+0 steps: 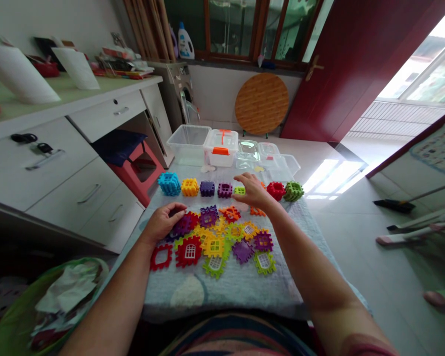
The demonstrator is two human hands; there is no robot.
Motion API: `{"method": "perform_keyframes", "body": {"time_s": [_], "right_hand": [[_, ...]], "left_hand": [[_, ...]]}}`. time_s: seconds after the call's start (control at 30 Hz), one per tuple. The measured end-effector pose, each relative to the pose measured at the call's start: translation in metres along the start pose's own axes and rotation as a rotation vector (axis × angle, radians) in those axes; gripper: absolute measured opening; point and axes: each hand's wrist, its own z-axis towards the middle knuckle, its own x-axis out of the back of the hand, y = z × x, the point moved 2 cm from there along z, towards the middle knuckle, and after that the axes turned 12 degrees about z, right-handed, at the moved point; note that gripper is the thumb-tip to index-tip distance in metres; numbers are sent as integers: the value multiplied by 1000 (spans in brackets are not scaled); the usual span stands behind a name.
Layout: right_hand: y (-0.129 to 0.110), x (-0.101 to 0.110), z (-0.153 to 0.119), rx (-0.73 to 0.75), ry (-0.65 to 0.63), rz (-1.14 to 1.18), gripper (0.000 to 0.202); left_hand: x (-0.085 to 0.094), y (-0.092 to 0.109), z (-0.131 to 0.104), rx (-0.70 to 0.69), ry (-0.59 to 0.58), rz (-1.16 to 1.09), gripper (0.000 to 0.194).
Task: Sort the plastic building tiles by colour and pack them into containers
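A heap of flat, toothed plastic tiles [215, 240] in red, yellow, purple, green and orange lies on a pale blue cloth-covered table [241, 287]. Behind it stands a row of assembled cubes: blue [169, 183], yellow [190, 187], purple [207, 188], red [275, 190], green [293, 191]. My left hand [165, 222] rests on purple tiles at the heap's left edge, fingers curled over them. My right hand [252, 191] reaches into the cube row, fingers on a small green cube [239, 190]; whether it grips the cube is unclear.
Clear plastic boxes [188, 143], one with an orange latch [221, 147], stand at the table's far end. White drawers [59, 173] and a red stool [141, 170] are on the left, a green bin [40, 306] near left. Open floor lies to the right.
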Motion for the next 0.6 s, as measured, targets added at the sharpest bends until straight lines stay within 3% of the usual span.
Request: {"method": "perform_keyframes", "body": {"time_s": [0.13,0.3,0.47,0.6], "right_hand": [[9,19,-57,48,33,156,31],[29,24,-115,-138,8,229,15],[38,10,-135,-166,-101,355,18],[39,2,-137,-136,-113,369,20]], "left_hand": [[1,5,-1,-3,2,7,41],[1,8,-3,-2,26,26,42],[-1,7,-2,8,40,11,41],[-1,6,-3,17,43,-28,42]]}}
